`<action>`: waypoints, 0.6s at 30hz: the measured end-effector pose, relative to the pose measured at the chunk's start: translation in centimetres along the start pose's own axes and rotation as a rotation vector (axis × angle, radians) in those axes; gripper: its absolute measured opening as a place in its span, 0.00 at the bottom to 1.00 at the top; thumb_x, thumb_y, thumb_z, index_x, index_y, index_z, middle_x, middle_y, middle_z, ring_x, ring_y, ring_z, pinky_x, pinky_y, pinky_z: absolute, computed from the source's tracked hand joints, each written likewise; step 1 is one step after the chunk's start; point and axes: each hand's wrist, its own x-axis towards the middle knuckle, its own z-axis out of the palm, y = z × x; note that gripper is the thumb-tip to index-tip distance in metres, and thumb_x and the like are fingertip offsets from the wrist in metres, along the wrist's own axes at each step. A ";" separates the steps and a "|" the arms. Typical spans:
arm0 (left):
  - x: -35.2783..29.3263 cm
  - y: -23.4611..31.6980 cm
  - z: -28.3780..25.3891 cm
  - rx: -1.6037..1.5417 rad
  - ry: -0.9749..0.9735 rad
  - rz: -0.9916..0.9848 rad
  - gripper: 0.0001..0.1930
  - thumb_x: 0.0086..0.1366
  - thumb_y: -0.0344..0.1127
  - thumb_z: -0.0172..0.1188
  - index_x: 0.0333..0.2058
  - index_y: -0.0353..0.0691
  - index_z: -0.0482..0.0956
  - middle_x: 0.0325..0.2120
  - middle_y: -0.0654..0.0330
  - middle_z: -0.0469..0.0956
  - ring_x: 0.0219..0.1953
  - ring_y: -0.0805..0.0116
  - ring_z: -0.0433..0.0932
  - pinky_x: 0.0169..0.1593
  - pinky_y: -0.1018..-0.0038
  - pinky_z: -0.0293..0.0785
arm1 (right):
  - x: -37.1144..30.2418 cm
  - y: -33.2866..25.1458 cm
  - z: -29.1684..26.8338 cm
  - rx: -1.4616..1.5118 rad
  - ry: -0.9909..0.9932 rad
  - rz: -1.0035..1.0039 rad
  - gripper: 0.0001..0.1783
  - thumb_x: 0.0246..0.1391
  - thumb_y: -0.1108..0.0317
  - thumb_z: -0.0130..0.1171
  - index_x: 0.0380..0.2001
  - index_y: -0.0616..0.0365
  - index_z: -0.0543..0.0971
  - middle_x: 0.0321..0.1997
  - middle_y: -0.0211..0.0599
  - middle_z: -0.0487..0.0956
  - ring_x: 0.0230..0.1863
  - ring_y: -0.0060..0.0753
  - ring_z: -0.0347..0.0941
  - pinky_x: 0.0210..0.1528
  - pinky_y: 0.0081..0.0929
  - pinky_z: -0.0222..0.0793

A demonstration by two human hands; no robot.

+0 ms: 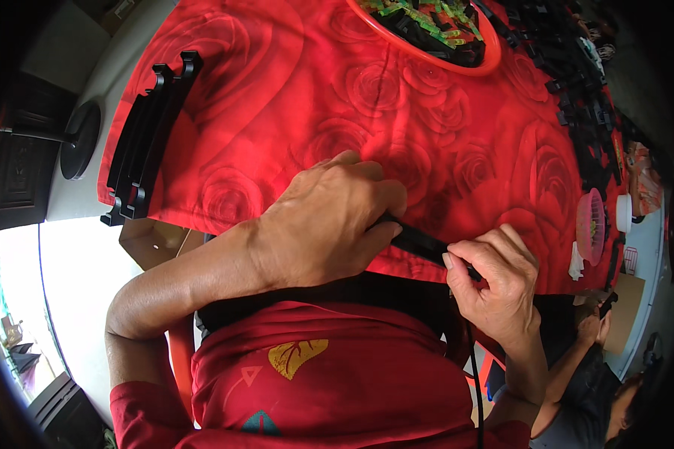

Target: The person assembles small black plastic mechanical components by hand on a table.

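Note:
A long black plastic strip (425, 245) is stretched between my two hands, over the near edge of the red rose-patterned tablecloth (266, 142). My left hand (329, 217) is closed around the strip's left part, its back turned up. My right hand (499, 273) pinches the other end between thumb and fingers. Both ends are partly hidden by my fingers. To the left on the cloth lie a few similar black strips (153, 135) with hooked ends, side by side and apart from my hands.
A red bowl (494, 56) of small yellow-green and black pieces stands at the far side. Black parts (577, 97) are heaped along the right. A pink basket (591, 224) and a white round container (624, 213) stand nearby. At lower right, another person's hands (591, 329) hold a black piece.

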 end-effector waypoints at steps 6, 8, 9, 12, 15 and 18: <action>1.6 0.4 -0.7 -0.053 -0.251 -0.173 0.08 0.62 0.35 0.68 0.37 0.39 0.82 0.32 0.55 0.80 0.39 0.52 0.81 0.42 0.58 0.77 | -0.6 -1.5 0.3 0.022 -0.037 0.143 0.05 0.53 0.75 0.73 0.33 0.60 0.86 0.23 0.36 0.82 0.21 0.38 0.76 0.25 0.34 0.72; 1.5 0.6 -0.6 -0.078 -0.264 -0.194 0.08 0.61 0.34 0.67 0.36 0.38 0.81 0.31 0.54 0.81 0.37 0.51 0.83 0.41 0.57 0.77 | -0.7 -1.6 0.4 -0.004 -0.056 0.181 0.04 0.54 0.74 0.73 0.33 0.61 0.86 0.23 0.37 0.82 0.22 0.39 0.77 0.25 0.34 0.72; 1.5 0.6 -0.5 -0.077 -0.266 -0.192 0.08 0.61 0.34 0.67 0.36 0.38 0.81 0.31 0.54 0.81 0.37 0.51 0.83 0.41 0.57 0.77 | -0.8 -1.8 0.5 -0.005 -0.055 0.183 0.04 0.54 0.74 0.73 0.33 0.61 0.86 0.23 0.37 0.82 0.22 0.39 0.77 0.25 0.34 0.72; 1.4 0.5 -0.2 -0.054 -0.265 -0.161 0.08 0.60 0.33 0.66 0.36 0.37 0.80 0.31 0.52 0.81 0.37 0.50 0.84 0.40 0.56 0.77 | -0.8 -2.1 0.9 0.036 -0.056 0.289 0.04 0.58 0.73 0.71 0.35 0.62 0.87 0.24 0.40 0.83 0.22 0.41 0.78 0.25 0.35 0.72; 1.3 0.5 0.1 -0.026 -0.279 -0.157 0.08 0.60 0.33 0.66 0.35 0.36 0.79 0.31 0.51 0.81 0.36 0.49 0.84 0.39 0.56 0.78 | -0.8 -2.2 1.3 0.139 -0.015 0.356 0.06 0.61 0.72 0.68 0.36 0.64 0.87 0.22 0.44 0.82 0.20 0.43 0.79 0.24 0.35 0.71; 0.9 0.5 0.3 -0.026 -0.276 -0.131 0.08 0.59 0.32 0.66 0.35 0.36 0.79 0.30 0.51 0.81 0.36 0.48 0.84 0.38 0.56 0.78 | -0.2 -2.8 0.9 0.227 -0.086 0.468 0.06 0.63 0.72 0.67 0.35 0.66 0.86 0.20 0.45 0.81 0.17 0.38 0.77 0.22 0.31 0.68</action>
